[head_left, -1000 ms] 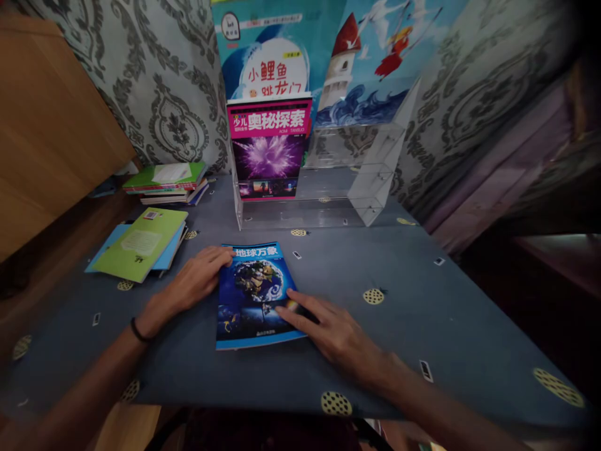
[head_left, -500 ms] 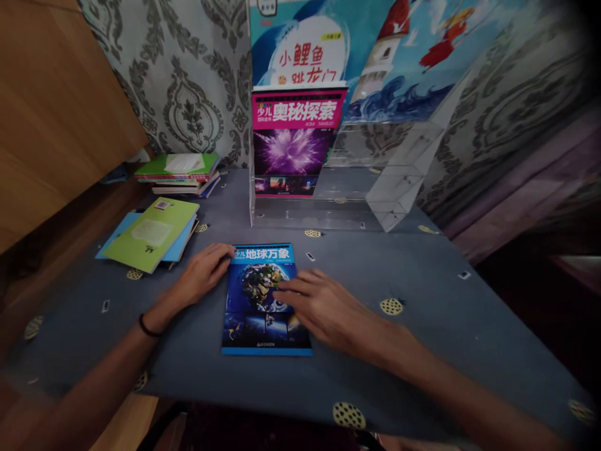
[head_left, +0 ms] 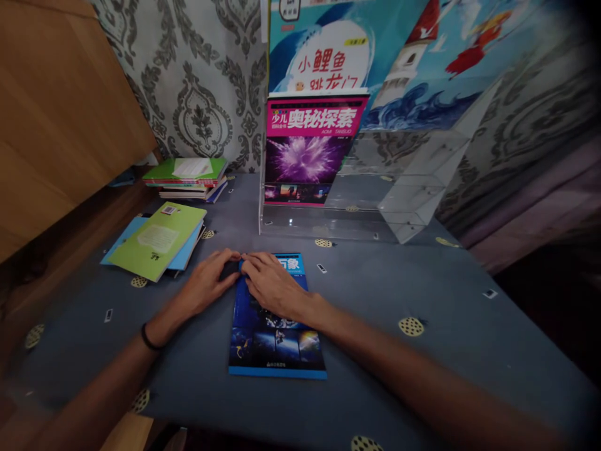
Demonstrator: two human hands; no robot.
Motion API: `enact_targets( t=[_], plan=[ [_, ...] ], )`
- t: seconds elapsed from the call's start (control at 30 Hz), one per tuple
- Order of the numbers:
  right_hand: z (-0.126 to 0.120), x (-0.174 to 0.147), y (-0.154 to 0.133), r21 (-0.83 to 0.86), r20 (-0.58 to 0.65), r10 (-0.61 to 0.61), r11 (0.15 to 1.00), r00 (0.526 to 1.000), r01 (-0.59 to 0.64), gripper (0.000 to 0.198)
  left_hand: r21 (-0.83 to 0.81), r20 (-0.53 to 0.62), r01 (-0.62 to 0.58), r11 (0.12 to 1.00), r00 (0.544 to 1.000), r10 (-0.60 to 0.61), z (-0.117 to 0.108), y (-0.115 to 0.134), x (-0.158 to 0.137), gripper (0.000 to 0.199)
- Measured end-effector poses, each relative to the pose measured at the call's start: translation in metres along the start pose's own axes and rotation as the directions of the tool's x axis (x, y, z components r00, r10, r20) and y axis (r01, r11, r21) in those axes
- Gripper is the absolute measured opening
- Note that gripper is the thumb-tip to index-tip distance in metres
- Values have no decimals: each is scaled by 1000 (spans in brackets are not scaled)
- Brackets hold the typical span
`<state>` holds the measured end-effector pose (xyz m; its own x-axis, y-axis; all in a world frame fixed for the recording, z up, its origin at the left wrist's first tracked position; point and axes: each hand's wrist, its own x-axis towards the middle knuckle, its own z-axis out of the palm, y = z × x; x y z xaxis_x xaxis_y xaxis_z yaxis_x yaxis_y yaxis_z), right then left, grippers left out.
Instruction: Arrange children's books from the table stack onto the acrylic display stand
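Note:
A blue paperback book [head_left: 277, 351] with an Earth picture and Chinese title lies flat on the table. My left hand [head_left: 209, 282] is at its upper left corner, fingers and thumb curved in against the edge. Across the upper part of the cover lies my right hand [head_left: 277, 288], its bent fingers gathered at that same corner, close to the left fingertips. It hides much of the title and the globe. The exact hold of the fingertips is hard to see. A dark band circles my left wrist.
A clear acrylic rack [head_left: 408, 207] stands at the back, holding a pink-bordered book [head_left: 305, 156] and a large teal picture book [head_left: 323, 25]. To the left lie a green book [head_left: 162, 241] on blue ones and a stack of books [head_left: 188, 178] behind. The grey-blue tablecloth [head_left: 361, 300] has pineapple prints.
My right hand has moved left and up, from the book's right side to its upper left corner. My left hand remains at that corner. The view has shifted slightly.

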<state>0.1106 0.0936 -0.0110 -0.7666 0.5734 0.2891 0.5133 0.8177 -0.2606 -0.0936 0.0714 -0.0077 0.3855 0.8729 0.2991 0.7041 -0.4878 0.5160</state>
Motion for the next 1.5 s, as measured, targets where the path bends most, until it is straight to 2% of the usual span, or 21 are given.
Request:
enact_targets(
  t=[0.27,0.4,0.53,0.63,0.77,0.83,0.9,1.0,1.07,1.17,1.33,1.5],
  plan=[
    [-12,-25,8,-76,-50,114,990,992,-118,22,82,-28,21,996,999,-18,2,7,-1,22],
    [-17,-46,26,-10,-119,138,990,983,-140,22,115,-11,24,993,1000,-23,2,9,-1,22],
    [-23,-61,45,95,-207,237,971,949,-221,19,140,-28,5,990,1000,-2,3,8,-3,23],
    [-27,-66,58,331,-215,367,899,905,-286,19,191,-24,-39,981,999,44,4,9,0,22],
    [-27,-67,70,684,-177,507,680,844,-265,20,318,23,-96,943,995,93,7,22,14,21],
    [-24,-67,74,774,-187,546,594,816,-220,20,274,71,-151,950,988,136,12,34,25,22],
    [-22,-67,77,822,-201,575,540,793,-182,22,149,110,-222,964,972,207,20,45,37,25],
    [-20,-67,79,853,-202,597,497,777,-160,24,-15,117,-286,958,951,285,35,55,54,32],
    [-19,-68,79,869,-195,609,470,769,-152,25,-58,127,-301,952,944,306,44,56,63,35],
    [-18,-68,80,881,-190,627,449,755,-151,27,-48,159,-321,946,932,325,54,54,71,36],
    [-17,-69,81,873,-190,635,459,748,-168,25,24,196,-316,948,932,306,61,52,76,36],
    [-16,-69,81,871,-195,638,462,745,-168,24,31,176,-306,952,939,296,63,53,80,35]
  ],
)
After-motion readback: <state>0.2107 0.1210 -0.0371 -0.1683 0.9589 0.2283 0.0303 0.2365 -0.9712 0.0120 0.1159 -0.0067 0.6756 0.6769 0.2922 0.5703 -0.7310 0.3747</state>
